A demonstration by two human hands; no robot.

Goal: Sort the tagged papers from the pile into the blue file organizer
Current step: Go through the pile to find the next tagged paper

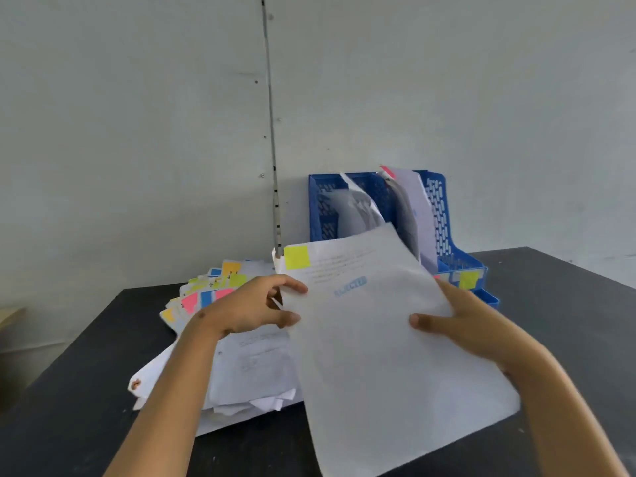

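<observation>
Yellow-tagged paper (371, 325) held up just in front of the blue file organizer (444, 235), left hand (251, 304) pinching its left edge, right hand (457, 321) gripping the right edge; light, floppy, probably creases easily, so support both edges.

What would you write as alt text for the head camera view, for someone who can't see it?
Two hands, left hand and right hand, hold a white sheet with a yellow tag above a black table. A pile of tagged papers lies to the left, and a blue file organizer holding papers stands behind.
</observation>
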